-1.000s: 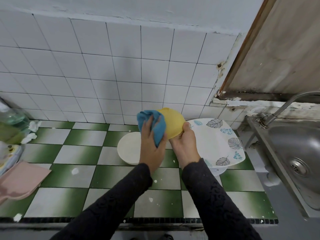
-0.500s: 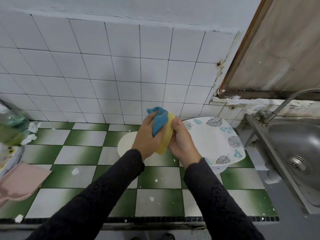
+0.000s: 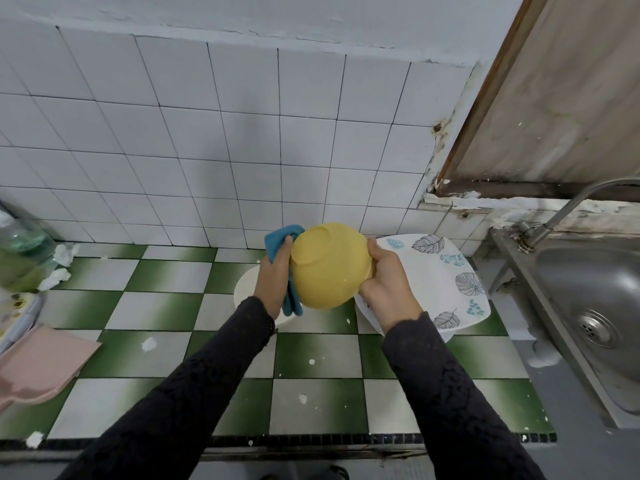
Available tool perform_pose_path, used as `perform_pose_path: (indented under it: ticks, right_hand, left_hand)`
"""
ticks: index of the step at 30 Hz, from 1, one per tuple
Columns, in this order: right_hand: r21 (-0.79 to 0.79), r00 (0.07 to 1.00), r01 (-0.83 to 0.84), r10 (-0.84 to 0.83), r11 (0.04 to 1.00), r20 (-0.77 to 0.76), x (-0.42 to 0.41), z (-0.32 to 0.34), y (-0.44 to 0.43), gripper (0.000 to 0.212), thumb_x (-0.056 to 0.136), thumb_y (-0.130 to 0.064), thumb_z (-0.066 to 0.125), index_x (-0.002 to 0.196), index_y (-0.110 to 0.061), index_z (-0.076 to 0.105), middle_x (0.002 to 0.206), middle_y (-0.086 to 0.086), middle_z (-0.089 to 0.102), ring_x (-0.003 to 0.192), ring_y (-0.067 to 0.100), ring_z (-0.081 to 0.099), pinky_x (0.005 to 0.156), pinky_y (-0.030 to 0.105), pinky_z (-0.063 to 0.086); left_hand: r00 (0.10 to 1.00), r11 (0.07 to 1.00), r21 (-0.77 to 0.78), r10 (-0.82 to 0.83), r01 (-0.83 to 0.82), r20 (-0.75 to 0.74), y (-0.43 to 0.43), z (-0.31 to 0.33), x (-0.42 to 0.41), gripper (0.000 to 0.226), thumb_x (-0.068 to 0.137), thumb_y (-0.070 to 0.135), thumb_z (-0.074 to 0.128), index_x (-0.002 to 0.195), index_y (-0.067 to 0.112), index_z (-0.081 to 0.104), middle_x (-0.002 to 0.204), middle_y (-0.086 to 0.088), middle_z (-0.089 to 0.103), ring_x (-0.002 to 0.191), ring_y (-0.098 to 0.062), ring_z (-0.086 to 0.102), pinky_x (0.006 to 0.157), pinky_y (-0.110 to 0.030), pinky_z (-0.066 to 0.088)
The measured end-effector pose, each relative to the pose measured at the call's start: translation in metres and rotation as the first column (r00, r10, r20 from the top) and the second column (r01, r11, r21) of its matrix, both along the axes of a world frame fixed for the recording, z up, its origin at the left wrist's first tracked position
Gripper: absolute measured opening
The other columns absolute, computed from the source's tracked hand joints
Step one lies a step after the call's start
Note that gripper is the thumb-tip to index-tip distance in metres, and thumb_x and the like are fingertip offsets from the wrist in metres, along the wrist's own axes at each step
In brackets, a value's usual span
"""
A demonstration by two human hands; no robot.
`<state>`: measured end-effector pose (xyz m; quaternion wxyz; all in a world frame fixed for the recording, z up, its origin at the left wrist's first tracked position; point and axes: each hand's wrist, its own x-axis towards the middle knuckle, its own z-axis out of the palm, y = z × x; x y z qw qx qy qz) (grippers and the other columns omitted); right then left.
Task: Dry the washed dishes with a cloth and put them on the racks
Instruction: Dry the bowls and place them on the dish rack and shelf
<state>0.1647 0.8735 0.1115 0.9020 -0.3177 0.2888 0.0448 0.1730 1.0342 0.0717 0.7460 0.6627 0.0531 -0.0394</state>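
The yellow bowl [image 3: 329, 268] is up in the air between both hands, bottom side facing us. The right hand [image 3: 386, 278] grips its rim. The left hand [image 3: 275, 275] holds the blue cloth [image 3: 277, 239] against the bowl's side. So the drying looks part done, and putting it away comes after. A leaf plate [image 3: 446, 271] sits just under the right hand, and a white dish [image 3: 246, 289] under the left (both wait their turn, I think).

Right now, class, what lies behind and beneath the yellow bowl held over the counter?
A cream dish shows to its left, a leaf-patterned plate to its right. The yellow bowl, left hand, blue cloth and right hand cover whatever lies between them.
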Motion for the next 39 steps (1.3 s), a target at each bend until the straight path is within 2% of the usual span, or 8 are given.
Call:
perform_pose_path:
  ticks: [4,7,12,19,26,32,36,39]
  right_hand:
    - [0.221,0.99,0.127,-0.136,0.967,0.027,0.006,-0.001,0.002,0.024,0.11,-0.012,0.038,0.103,0.001,0.057,0.088,0.018,0.069,0.081,0.029,0.068,0.073,0.047,0.055]
    - [0.296,0.981,0.145,-0.176,0.944,0.081,0.011,-0.002,0.005,0.03,0.11,-0.011,0.033,0.101,0.004,0.058,0.085,0.02,0.072,0.086,0.03,0.067,0.077,0.048,0.052]
    - [0.202,0.984,-0.011,-0.025,0.979,0.177,0.013,-0.011,0.017,0.046,0.109,-0.025,0.035,0.146,0.002,0.04,0.15,0.025,0.046,0.139,0.038,0.046,0.112,0.052,0.039]
    - [0.109,0.947,-0.269,0.242,0.957,0.211,0.0,-0.006,0.017,0.039,0.106,-0.028,0.042,0.13,-0.005,0.062,0.136,0.018,0.062,0.129,0.033,0.057,0.113,0.048,0.042]
    - [-0.057,0.847,-0.454,0.45,0.889,0.284,0.006,0.001,0.012,0.078,0.098,-0.07,0.021,0.148,-0.014,0.047,0.149,0.014,0.053,0.141,0.03,0.046,0.121,0.049,0.029]
    - [-0.574,0.803,-0.454,0.592,0.682,0.069,0.008,-0.001,0.001,0.07,0.1,-0.069,0.015,0.127,-0.027,0.064,0.131,-0.001,0.068,0.126,0.023,0.059,0.109,0.043,0.044]
    - [-0.757,0.897,-0.267,0.441,0.596,0.031,0.01,0.0,-0.007,0.054,0.109,-0.045,0.03,0.099,-0.013,0.072,0.096,0.003,0.077,0.083,0.021,0.072,0.071,0.03,0.058]
    - [-0.75,0.969,-0.04,0.208,0.66,0.132,0.007,-0.011,-0.019,0.042,0.109,-0.032,0.039,0.087,-0.007,0.065,0.074,0.004,0.068,0.054,0.016,0.058,0.047,0.023,0.041]
  left_hand:
    - [0.99,0.99,-0.059,0.12,-0.124,-0.076,-0.011,-0.009,-0.01,0.043,0.095,0.061,0.041,0.117,0.026,0.056,0.107,-0.01,0.062,0.097,-0.023,0.059,0.083,-0.044,0.051]
    - [0.981,0.982,0.11,0.142,-0.157,0.129,-0.021,-0.013,-0.024,0.054,0.093,0.057,0.045,0.131,0.018,0.047,0.106,-0.01,0.058,0.094,-0.021,0.058,0.082,-0.04,0.049]
    - [0.72,0.747,0.643,-0.352,-0.169,0.598,-0.022,-0.017,-0.019,0.063,0.095,0.04,0.05,0.152,0.036,0.023,0.159,-0.002,0.024,0.149,-0.028,0.019,0.119,-0.051,0.024]
    - [0.537,0.58,0.778,-0.589,-0.24,0.605,-0.006,-0.007,0.001,0.074,0.076,0.03,0.059,0.147,0.022,0.042,0.155,-0.005,0.036,0.147,-0.033,0.024,0.112,-0.061,0.025]
    - [0.665,0.593,0.765,-0.468,-0.251,0.581,-0.014,-0.01,0.001,0.078,0.078,0.029,0.061,0.151,0.021,0.034,0.158,-0.007,0.03,0.149,-0.034,0.018,0.117,-0.06,0.022]
    - [0.828,0.905,0.418,-0.171,-0.083,0.534,-0.003,0.0,0.008,0.068,0.079,-0.016,0.053,0.135,0.023,0.05,0.137,-0.005,0.054,0.125,-0.018,0.051,0.105,-0.04,0.047]
    - [0.926,0.958,0.28,-0.046,-0.066,0.376,0.007,-0.006,0.006,0.055,0.087,-0.01,0.047,0.134,0.018,0.052,0.129,-0.005,0.06,0.116,-0.021,0.057,0.097,-0.029,0.053]
    - [0.944,0.971,0.217,0.024,-0.1,0.33,0.013,-0.011,0.005,0.047,0.087,0.004,0.049,0.131,0.018,0.054,0.124,-0.004,0.063,0.109,-0.017,0.06,0.088,-0.025,0.055]
